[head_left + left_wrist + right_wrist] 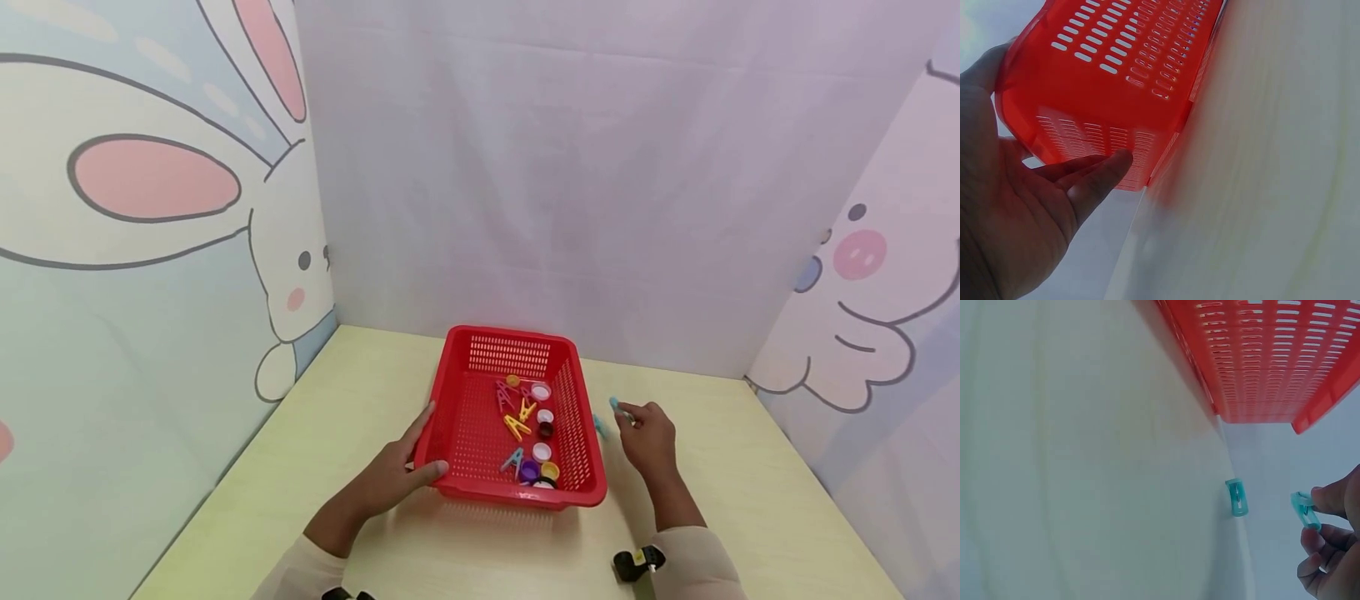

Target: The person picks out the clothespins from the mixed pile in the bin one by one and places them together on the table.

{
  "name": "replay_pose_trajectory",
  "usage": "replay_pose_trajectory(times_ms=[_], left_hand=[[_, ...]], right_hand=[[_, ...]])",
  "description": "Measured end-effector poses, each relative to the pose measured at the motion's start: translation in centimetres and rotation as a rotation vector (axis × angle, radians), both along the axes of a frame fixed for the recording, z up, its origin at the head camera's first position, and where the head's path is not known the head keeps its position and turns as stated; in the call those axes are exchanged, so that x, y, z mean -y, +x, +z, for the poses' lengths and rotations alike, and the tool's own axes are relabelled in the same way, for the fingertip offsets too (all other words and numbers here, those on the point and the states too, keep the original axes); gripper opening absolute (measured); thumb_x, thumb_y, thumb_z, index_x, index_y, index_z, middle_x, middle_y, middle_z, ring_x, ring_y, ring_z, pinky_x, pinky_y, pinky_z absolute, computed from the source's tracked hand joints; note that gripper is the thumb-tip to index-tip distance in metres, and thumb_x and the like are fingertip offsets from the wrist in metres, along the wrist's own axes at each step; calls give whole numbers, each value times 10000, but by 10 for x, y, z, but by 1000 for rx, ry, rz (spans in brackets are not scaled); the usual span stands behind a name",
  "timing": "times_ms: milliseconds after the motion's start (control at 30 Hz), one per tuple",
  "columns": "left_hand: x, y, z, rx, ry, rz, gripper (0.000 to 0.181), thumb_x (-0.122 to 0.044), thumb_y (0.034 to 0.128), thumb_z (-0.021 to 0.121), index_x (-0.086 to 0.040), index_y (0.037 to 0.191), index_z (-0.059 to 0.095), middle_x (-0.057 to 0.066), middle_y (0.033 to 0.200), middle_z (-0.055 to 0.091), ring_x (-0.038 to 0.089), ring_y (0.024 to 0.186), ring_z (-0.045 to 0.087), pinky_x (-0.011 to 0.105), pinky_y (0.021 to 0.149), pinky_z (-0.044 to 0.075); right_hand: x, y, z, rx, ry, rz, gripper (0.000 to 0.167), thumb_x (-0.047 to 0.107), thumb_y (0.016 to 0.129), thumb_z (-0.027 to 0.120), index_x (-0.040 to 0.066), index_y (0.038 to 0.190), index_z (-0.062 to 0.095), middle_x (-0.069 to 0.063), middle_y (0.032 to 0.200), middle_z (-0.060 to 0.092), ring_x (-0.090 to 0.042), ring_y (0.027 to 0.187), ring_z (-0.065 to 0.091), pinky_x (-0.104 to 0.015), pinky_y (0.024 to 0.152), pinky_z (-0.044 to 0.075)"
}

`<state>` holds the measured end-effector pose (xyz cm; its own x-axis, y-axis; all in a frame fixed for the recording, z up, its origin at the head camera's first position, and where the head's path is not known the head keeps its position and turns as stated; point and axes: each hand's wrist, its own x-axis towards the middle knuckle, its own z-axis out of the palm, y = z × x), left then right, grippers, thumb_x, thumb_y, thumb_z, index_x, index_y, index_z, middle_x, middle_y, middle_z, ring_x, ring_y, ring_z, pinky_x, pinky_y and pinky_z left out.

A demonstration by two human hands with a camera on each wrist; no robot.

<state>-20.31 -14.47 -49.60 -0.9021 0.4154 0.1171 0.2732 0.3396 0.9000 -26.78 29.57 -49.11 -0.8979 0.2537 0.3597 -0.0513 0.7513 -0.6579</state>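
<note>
A red plastic basket (468,400) with slotted walls stands on the table. My left hand (386,479) grips its near left corner, thumb over the rim and fingers along the outer side; the left wrist view shows that hand (1029,206) against the red wall. To the basket's right, my right hand (651,437) pinches a teal clothespin (1305,509) between thumb and fingers, above the table. A second teal clothespin (1237,497) lies on the table between that hand and the basket. Inside the basket are yellow clothespins (516,427), pink clothespins (504,396) and a blue-grey clothespin (513,458).
Several round caps lie along the basket's right side, among them a white cap (542,452), a purple cap (529,471) and a dark brown cap (546,430). The pale table (375,375) meets a plain back curtain (525,183) and side panels with cartoon animals.
</note>
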Motion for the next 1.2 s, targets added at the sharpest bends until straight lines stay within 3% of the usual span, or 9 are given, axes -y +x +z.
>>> replay_pose_trajectory(times_ms=[667,1200], left_hand=[[-1,-1,2,-3,-12,-9,1114,-438,934,823,-223,1768,117,200,1536,580,316,1331,647,381,915,683],[1,2,5,-19,-13,-17,1077,-397,964,793,-191,1769,106,224,1530,582,328,1324,656,401,923,683]], right_hand=[[-11,-3,-19,206,-63,-17,368,174,1021,729,-31,1327,750,-185,984,618,-271,871,531,-287,658,446],[-15,-9,-28,263,-49,20,398,209,1010,768,-57,1305,750,-271,1131,685,-328,975,624,-280,725,496]])
